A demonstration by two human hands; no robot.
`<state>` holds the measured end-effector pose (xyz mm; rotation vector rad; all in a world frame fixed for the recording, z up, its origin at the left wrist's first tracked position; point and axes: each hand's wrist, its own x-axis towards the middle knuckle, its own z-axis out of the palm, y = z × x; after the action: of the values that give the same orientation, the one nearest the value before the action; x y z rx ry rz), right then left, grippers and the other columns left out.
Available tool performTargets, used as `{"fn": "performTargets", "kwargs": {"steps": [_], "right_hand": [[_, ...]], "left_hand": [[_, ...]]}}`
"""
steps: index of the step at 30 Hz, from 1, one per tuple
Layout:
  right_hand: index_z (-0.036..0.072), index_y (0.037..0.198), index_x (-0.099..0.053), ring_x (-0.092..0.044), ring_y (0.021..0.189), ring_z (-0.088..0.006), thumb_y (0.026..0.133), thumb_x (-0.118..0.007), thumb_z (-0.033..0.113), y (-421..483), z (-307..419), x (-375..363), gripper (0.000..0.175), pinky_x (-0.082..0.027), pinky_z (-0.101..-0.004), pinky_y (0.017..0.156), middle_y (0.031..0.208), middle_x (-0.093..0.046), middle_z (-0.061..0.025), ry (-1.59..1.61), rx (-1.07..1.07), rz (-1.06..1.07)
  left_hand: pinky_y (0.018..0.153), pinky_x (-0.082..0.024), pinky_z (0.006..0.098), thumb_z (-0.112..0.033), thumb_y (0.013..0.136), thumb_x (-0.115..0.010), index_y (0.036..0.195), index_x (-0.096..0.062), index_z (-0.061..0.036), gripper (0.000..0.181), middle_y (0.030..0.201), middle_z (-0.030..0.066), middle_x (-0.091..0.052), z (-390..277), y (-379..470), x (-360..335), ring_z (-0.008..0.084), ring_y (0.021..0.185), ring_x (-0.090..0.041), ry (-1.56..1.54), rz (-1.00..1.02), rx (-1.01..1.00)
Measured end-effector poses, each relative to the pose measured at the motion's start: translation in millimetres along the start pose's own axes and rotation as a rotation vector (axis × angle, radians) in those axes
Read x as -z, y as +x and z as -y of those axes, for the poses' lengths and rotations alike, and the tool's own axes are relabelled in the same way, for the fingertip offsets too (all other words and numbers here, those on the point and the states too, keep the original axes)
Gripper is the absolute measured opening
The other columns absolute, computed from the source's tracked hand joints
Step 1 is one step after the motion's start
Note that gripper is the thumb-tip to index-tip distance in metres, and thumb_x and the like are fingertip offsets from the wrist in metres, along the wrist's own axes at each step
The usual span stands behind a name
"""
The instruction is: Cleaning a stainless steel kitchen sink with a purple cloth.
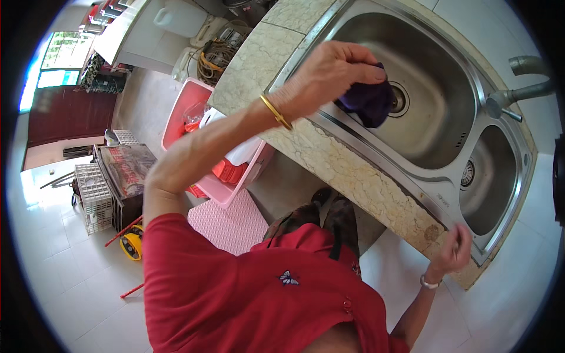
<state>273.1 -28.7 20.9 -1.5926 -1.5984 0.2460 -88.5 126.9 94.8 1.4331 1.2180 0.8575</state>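
My left hand [335, 70], with a gold bangle at the wrist, pinches a dark purple cloth [371, 99] between thumb and fingers. The cloth hangs over the near left part of the large stainless steel sink basin [432, 128], partly covering its drain [399, 99]. My right hand [454, 251] is slightly blurred beside the near corner of the smaller basin [494, 189]. Its fingers are loosely curled and apart, and no object shows in it. A silver-coloured band is on that wrist.
A metal faucet [507, 95] stands behind the basins. Marble-patterned counter edging [353, 163] runs along the front. Below left are a pink plastic tub [225, 196] with bags and a pink textured mat [229, 223]. A white plastic crate [95, 194] stands farther left.
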Motion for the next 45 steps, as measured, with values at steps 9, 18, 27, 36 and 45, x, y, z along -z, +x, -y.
{"fn": "performTargets", "kwargs": {"steps": [9, 18, 27, 36, 45], "right_hand": [[0.000, 0.110, -0.060, -0.062, 0.088, -0.0147, 0.076, -0.071, 0.010, 91, 115, -182, 0.038, -0.048, -0.0268, 0.079, 0.095, -0.066, -0.0099, 0.949, -0.219, 0.942], [0.011, 0.096, -0.067, -0.057, 0.086, -0.0276, 0.078, -0.059, 0.035, 115, 156, -250, 0.031, -0.042, -0.0433, 0.079, 0.082, -0.058, -0.0116, 0.116, 0.644, 0.934], [0.012, 0.093, -0.069, -0.053, 0.087, -0.0302, 0.073, -0.053, 0.006, 142, 148, -300, 0.027, -0.042, -0.0432, 0.075, 0.087, -0.053, -0.0137, 0.006, 0.787, 0.947], [0.010, 0.079, -0.064, -0.048, 0.084, -0.0233, 0.069, -0.054, 0.002, 156, 146, -267, 0.015, -0.036, -0.0358, 0.074, 0.084, -0.048, -0.0070, 0.055, 1.123, 1.152], [0.011, 0.074, -0.061, -0.048, 0.085, -0.0206, 0.075, -0.055, 0.012, 142, 167, -285, 0.006, -0.036, -0.0341, 0.076, 0.082, -0.049, -0.0060, -0.074, 1.412, 0.841]], "left_hand": [[0.077, -0.050, 0.0298, -0.009, 0.081, -0.062, 0.098, -0.066, -0.0008, 0.019, 0.097, 0.0114, -0.066, 14, -48, -32, 0.0215, 0.086, -0.064, 0.378, -0.215, -0.229], [0.096, -0.038, 0.0432, -0.022, 0.081, -0.064, 0.112, -0.058, -0.0052, 0.036, 0.125, 0.0189, -0.048, 142, -86, 117, 0.0370, 0.114, -0.046, 0.825, -1.004, 0.058], [0.102, -0.029, 0.0484, -0.038, 0.083, -0.061, 0.116, -0.057, -0.0022, 0.049, 0.135, 0.0261, -0.036, 154, -76, 108, 0.0417, 0.123, -0.038, 0.795, -1.050, 0.051], [0.100, -0.030, 0.0453, -0.036, 0.086, -0.059, 0.114, -0.058, -0.0007, 0.045, 0.135, 0.0227, -0.040, 154, -79, 108, 0.0379, 0.121, -0.041, 0.790, -1.044, 0.056], [0.100, -0.030, 0.0451, -0.034, 0.088, -0.056, 0.114, -0.058, -0.0016, 0.042, 0.135, 0.0222, -0.041, 155, -79, 109, 0.0377, 0.121, -0.041, 0.754, -1.044, 0.058]]}}
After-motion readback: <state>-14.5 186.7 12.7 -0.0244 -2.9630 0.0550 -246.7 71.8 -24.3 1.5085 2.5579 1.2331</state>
